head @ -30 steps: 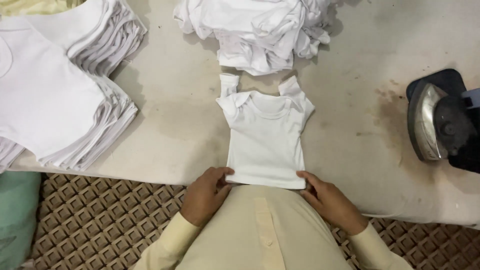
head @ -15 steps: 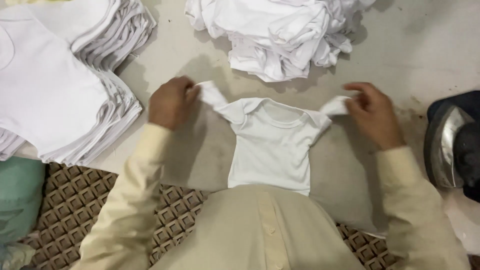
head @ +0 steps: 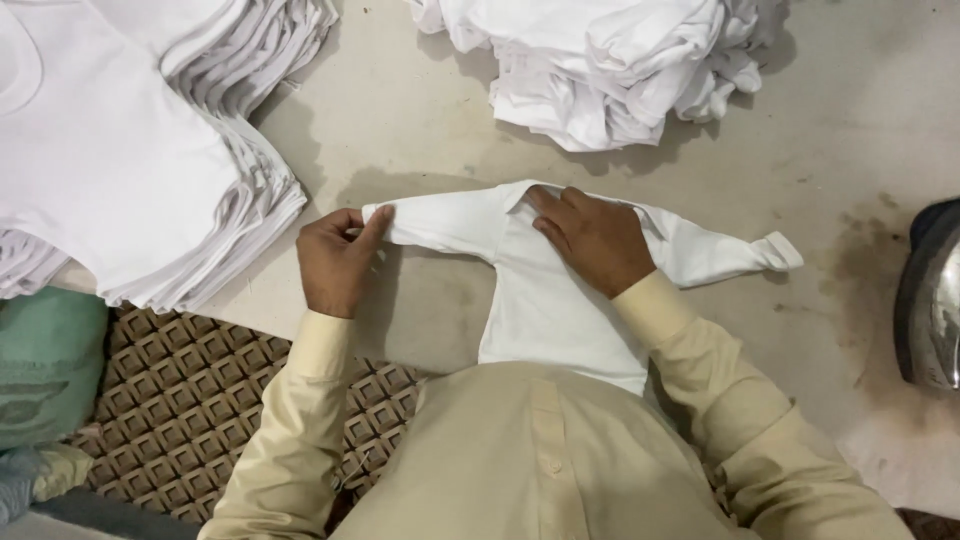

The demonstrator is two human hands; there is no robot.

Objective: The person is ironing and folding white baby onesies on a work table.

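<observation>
White small shirt (head: 560, 310) flat at frame centre, hem at table (head: 420, 130) near edge. Left hand (head: 335, 262) pinches sleeve cuff; right hand (head: 597, 240) spread flat on collar. Folded stack (head: 130, 170) close left, loose pile (head: 610, 60) above, iron (head: 930, 300) right edge.

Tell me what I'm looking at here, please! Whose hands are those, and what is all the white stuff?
The camera sits on a person's head and looks down, so you see their own two arms in cream sleeves. There is no machine here, only bare hands. On the pale table lies a small white shirt with long sleeves, spread flat. The left hand pinches the end of one sleeve. The right hand presses flat on the shirt near its collar. To the left is a neat stack of folded white clothes. At the top is a loose heap of white clothes. At the right edge you can see part of a shiny metal iron.
</observation>
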